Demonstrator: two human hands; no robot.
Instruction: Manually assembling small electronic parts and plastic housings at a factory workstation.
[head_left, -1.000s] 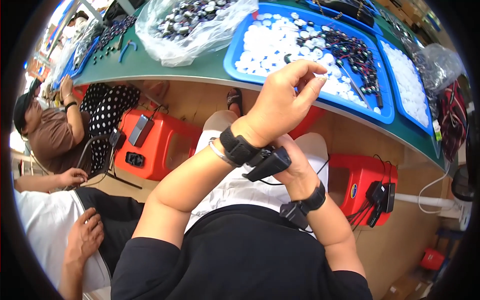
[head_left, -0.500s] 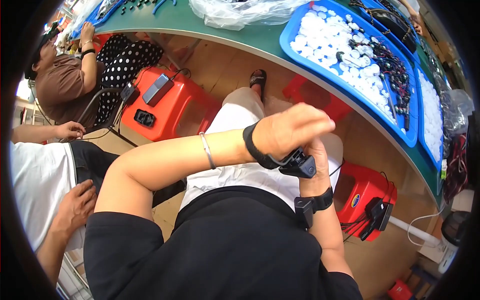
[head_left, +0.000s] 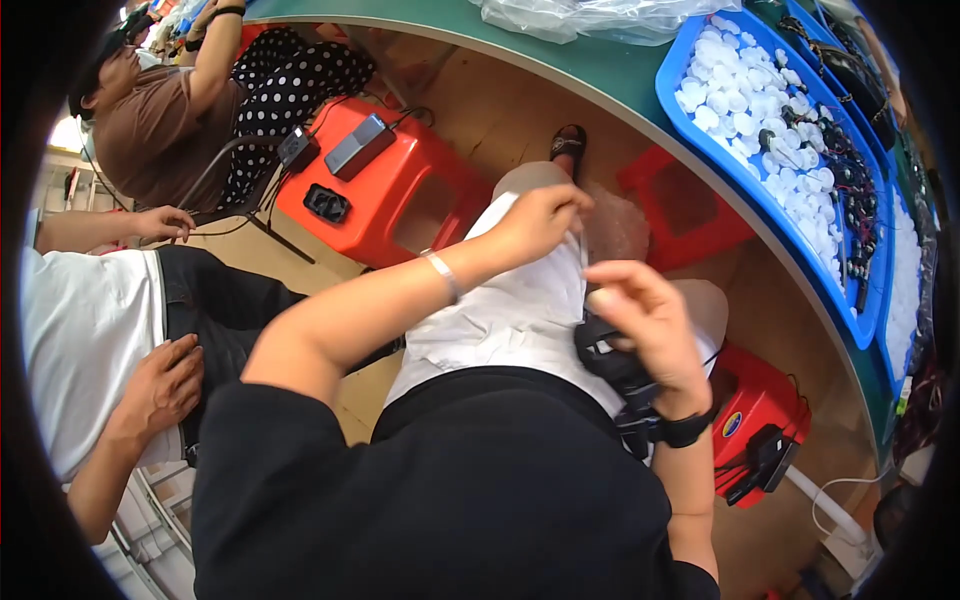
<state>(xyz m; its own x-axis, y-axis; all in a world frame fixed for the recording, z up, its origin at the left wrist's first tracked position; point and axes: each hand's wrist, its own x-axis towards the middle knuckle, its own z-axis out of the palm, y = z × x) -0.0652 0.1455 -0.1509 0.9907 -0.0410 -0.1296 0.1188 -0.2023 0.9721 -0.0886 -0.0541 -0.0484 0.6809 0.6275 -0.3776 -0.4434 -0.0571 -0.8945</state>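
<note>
My left hand (head_left: 540, 220), with a silver bracelet (head_left: 443, 274) on its wrist, lies low on my lap. Its fingers curl over the edge of a clear plastic bag (head_left: 618, 228) that rests on my white shorts (head_left: 500, 320) by the knee. My right hand (head_left: 648, 325) hovers just above my lap to the right of it. Its fingers are bent together and the thumb touches the forefinger, with nothing visible in them. A black strapped device (head_left: 605, 360) sits under that hand, and a black band (head_left: 685, 430) circles the wrist.
A green table edge (head_left: 620, 80) curves overhead, bearing a blue tray (head_left: 800, 250) of white caps and dark parts. Red stools (head_left: 400, 190) (head_left: 750, 420) stand on the floor. Other people sit at my left; one hand (head_left: 160, 385) rests on a thigh.
Both hands have dropped from near the table to my lap. The left hand now grips at the bag by my knee, and the view has tilted further down.
</note>
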